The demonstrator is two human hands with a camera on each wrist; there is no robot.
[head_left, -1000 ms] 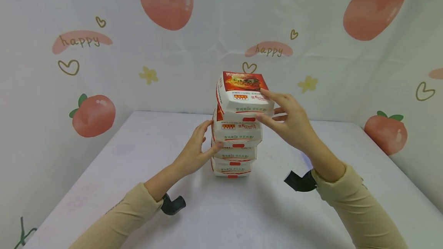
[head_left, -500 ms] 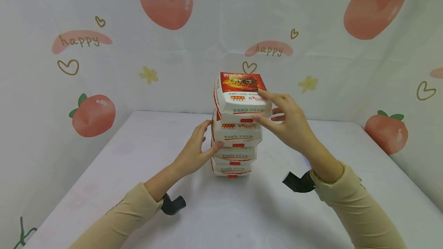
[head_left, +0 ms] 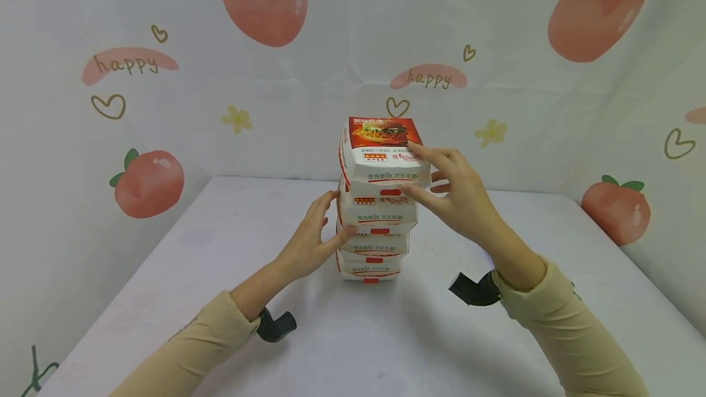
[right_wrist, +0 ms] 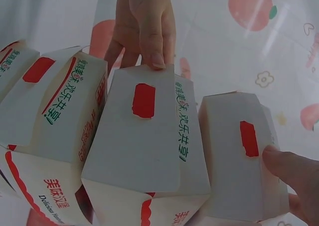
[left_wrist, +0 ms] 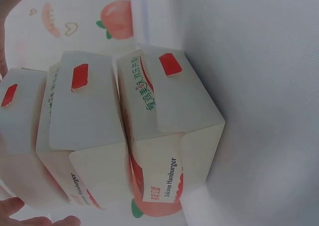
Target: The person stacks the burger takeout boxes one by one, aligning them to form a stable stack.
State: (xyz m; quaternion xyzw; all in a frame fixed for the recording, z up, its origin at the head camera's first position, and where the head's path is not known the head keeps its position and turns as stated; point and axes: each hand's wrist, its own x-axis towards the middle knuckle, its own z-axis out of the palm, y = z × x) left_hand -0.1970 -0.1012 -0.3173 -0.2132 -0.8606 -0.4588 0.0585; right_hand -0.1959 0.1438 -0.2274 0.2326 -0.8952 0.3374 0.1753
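Several white paper hamburger boxes with red tabs stand in a stack in the head view. The top box, bearing a burger picture, sits a little right of the second box. My right hand grips the top box by its right side, thumb at the front and index finger on the lid. At the left of the stack, my left hand touches the second box, its thumb at the front corner and fingers along the side. The third box and the bottom box stand below.
A white table bears the stack. Behind it hangs a white cloth printed with fruit and hearts. Black wrist mounts stick out under the left sleeve and the right sleeve.
My right hand has shifted the top box slightly left and down, more squarely over the second box. The left hand and the lower boxes have stayed put.
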